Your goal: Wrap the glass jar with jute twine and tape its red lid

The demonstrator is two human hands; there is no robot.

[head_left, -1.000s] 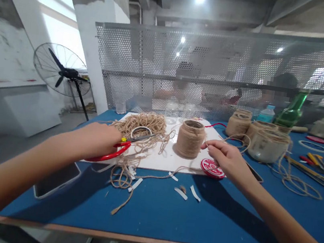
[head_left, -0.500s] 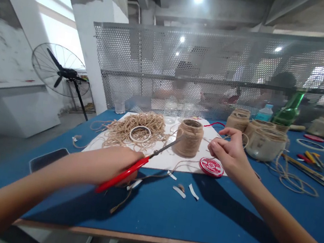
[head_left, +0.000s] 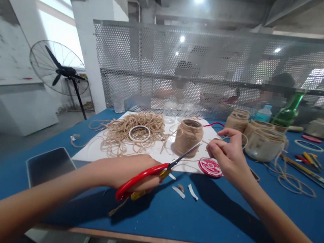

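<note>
My left hand (head_left: 134, 171) is closed around red-handled scissors (head_left: 143, 177), their blades pointing up to the right. The tips lie just in front of a twine-wrapped jar (head_left: 188, 138), which stands upright on a white sheet (head_left: 90, 152). To the right of the jar, my right hand (head_left: 226, 153) has thumb and forefinger pinched on a thin strand of twine (head_left: 204, 142), close to the blade tips. A red and white round lid (head_left: 210, 167) lies below that hand. Left of the jar sits a tangled twine heap (head_left: 118, 129) with a cream ring (head_left: 139, 133) on it.
White scraps (head_left: 193, 192) lie near the front, and a dark flat tray-like object (head_left: 50, 167) is at left. Clear jars (head_left: 170, 112) stand behind. At right are more wrapped jars (head_left: 266, 145), a green bottle (head_left: 289, 110) and brushes (head_left: 307, 169). A perforated screen (head_left: 146, 62) borders the back.
My left hand has moved right with the scissors, bringing their tips from the jar's left side across its front toward my right hand. My right hand has barely moved.
</note>
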